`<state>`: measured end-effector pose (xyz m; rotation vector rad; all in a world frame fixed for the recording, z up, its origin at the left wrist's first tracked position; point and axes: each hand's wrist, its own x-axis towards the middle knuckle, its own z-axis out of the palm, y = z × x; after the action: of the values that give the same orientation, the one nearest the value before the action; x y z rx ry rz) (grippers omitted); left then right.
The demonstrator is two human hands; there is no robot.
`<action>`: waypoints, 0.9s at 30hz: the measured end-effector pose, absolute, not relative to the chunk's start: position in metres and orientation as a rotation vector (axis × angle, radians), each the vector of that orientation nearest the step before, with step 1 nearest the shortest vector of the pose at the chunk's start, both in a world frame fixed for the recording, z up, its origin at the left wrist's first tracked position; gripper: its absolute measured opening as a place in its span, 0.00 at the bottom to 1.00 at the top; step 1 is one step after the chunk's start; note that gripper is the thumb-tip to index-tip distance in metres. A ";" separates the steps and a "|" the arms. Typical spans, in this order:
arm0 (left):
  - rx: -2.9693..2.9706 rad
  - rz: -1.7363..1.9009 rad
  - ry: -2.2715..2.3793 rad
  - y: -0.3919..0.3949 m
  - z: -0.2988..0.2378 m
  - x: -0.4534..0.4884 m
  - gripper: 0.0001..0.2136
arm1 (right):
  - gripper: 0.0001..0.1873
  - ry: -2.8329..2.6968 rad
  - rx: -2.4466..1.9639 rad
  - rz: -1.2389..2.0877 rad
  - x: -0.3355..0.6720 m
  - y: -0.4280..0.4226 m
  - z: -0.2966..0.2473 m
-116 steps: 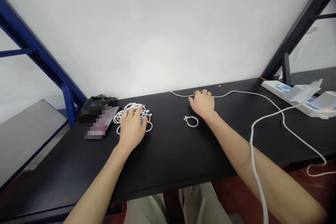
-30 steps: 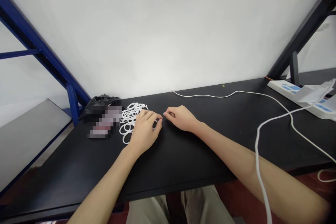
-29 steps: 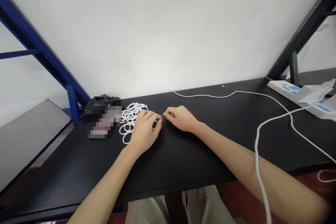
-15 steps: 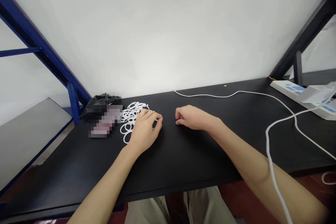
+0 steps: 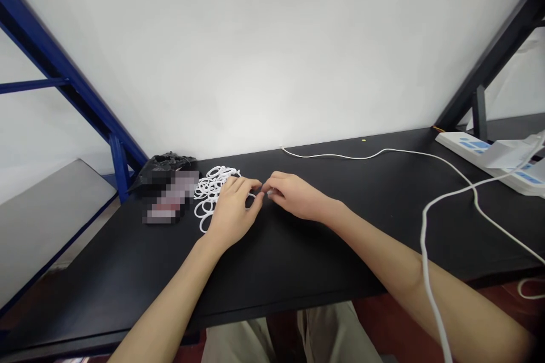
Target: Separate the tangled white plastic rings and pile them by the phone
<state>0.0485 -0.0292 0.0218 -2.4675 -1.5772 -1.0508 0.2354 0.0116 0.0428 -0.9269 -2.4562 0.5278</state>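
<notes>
A pile of thin white rings (image 5: 211,190) lies on the black table (image 5: 298,255). My left hand (image 5: 232,210) rests palm down on the right side of that pile, fingers stretched flat over the rings. My right hand (image 5: 292,195) sits just to its right, thumb and forefinger pinched together at the left hand's fingertips, where a small white bit shows. What the pinch holds is too small to name.
A black bag (image 5: 164,164) and a blurred flat item (image 5: 168,198) lie left of the rings. A thin white cable (image 5: 353,155) runs along the back edge. A thicker white cord (image 5: 430,232) crosses my right forearm toward white power strips (image 5: 494,156). Blue frame (image 5: 85,108) stands left.
Half a second ago my right hand lay apart from the left, fingers curled; it has moved left and now meets the left fingertips in a pinch. The left hand has stayed put.
</notes>
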 end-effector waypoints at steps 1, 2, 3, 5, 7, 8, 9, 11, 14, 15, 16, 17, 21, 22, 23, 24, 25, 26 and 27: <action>-2.460 -1.091 -1.590 -0.030 0.022 0.048 0.09 | 0.12 -2.399 -0.873 0.539 0.233 0.010 0.043; -2.453 -1.138 -1.608 -0.030 0.023 0.048 0.13 | 0.11 -2.337 -0.822 0.561 0.231 0.009 0.043; -2.449 -1.186 -1.630 -0.031 0.023 0.047 0.16 | 0.11 -2.272 -0.781 0.595 0.229 0.007 0.044; -2.457 -1.253 -1.667 -0.032 0.024 0.046 0.23 | 0.09 -2.134 -0.741 0.696 0.226 0.004 0.047; -2.500 -1.248 -1.686 -0.034 0.025 0.046 0.27 | 0.07 -2.001 -0.726 0.809 0.224 0.001 0.049; -2.531 -1.220 -1.693 -0.035 0.025 0.047 0.28 | 0.06 -1.948 -0.718 0.862 0.223 0.000 0.050; -2.564 -1.178 -1.700 -0.035 0.026 0.047 0.27 | 0.07 -1.909 -0.710 0.910 0.223 -0.001 0.050; -2.610 -1.102 -1.706 -0.035 0.026 0.050 0.22 | 0.07 -1.862 -0.702 0.997 0.223 -0.001 0.050; -2.600 -1.076 -1.708 -0.035 0.027 0.053 0.14 | 0.09 -1.838 -0.703 1.090 0.223 0.000 0.046; -2.591 -1.086 -1.710 -0.035 0.027 0.053 0.13 | 0.09 -1.836 -0.702 1.102 0.222 0.000 0.046; -2.583 -1.098 -1.713 -0.035 0.027 0.052 0.12 | 0.09 -1.833 -0.705 1.106 0.222 0.000 0.045; -2.578 -1.109 -1.719 -0.035 0.027 0.052 0.12 | 0.09 -1.826 -0.711 1.103 0.222 0.000 0.045; -2.564 -1.170 -1.723 -0.036 0.030 0.050 0.13 | 0.08 -1.791 -0.747 1.063 0.222 0.000 0.047; -2.559 -1.195 -1.725 -0.036 0.031 0.049 0.14 | 0.08 -1.789 -0.754 1.041 0.223 0.000 0.048; -2.551 -1.223 -1.734 -0.036 0.031 0.049 0.14 | 0.08 -1.794 -0.761 1.010 0.223 0.001 0.049; -2.539 -1.256 -1.754 -0.036 0.032 0.049 0.15 | 0.07 -1.804 -0.770 0.970 0.223 0.001 0.049; -2.521 -1.289 -1.787 -0.035 0.032 0.049 0.16 | 0.07 -1.816 -0.781 0.927 0.223 0.001 0.049; -2.500 -1.318 -1.821 -0.035 0.032 0.049 0.17 | 0.07 -1.830 -0.791 0.886 0.224 0.001 0.049; -2.479 -1.344 -1.849 -0.034 0.032 0.049 0.17 | 0.07 -1.841 -0.799 0.849 0.224 0.002 0.049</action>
<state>0.0486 -0.0341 0.0322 -2.4785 -1.8486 -1.3441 0.2235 0.0018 0.0491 -0.7988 -1.8407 0.8492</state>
